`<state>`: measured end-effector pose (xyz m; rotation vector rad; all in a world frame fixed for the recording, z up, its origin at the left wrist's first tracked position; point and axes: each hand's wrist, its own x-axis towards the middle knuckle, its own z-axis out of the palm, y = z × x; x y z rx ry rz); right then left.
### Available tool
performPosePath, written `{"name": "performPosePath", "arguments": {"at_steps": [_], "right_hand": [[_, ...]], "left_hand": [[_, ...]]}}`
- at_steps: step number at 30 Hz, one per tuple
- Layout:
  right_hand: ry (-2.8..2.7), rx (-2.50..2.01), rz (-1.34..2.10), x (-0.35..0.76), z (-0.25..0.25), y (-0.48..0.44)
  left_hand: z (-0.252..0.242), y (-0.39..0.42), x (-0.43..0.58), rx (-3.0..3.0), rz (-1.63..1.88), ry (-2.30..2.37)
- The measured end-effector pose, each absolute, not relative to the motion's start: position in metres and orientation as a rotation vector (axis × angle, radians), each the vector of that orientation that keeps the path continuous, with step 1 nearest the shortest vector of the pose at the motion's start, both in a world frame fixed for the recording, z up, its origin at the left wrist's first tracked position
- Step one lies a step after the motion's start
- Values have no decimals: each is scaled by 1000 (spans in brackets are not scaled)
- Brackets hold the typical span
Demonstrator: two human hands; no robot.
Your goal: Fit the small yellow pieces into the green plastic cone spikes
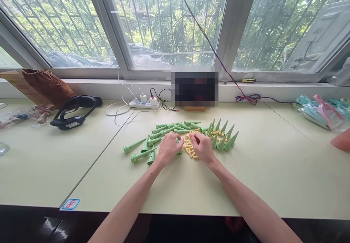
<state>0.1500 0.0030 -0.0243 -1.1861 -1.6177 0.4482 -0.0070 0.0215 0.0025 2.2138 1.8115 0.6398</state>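
My left hand (170, 147) is closed round a green plastic spike (178, 152), of which only small parts show past the fingers and thumb. Opposite it, over a pile of small yellow plastic pieces (188, 151), my right hand (202, 147) has its thumb and fingers pinched together. Whatever lies in that pinch is hidden. Several long green spikes (142, 155) lie loose to the left of and behind my left hand. Just right of my right hand, more green cones (229, 141) stand points up, with yellow parts (222, 140) among them.
A power strip (144, 104) with cables and a blurred-out dark screen (194, 89) stand at the back. Black headphones (75, 113) and a brown bag (46, 88) are at left. Teal and pink plastic items (322, 110) lie far right; a cable bundle (248, 98) rests near the window.
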Motion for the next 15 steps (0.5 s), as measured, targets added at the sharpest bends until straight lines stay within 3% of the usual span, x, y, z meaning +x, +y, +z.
{"name": "performPosePath", "arguments": {"at_steps": [15], "right_hand": [[-1623,-1185,463,149,-26,5]], "left_hand": [[-6,32,-7,2214,600,1755]]}}
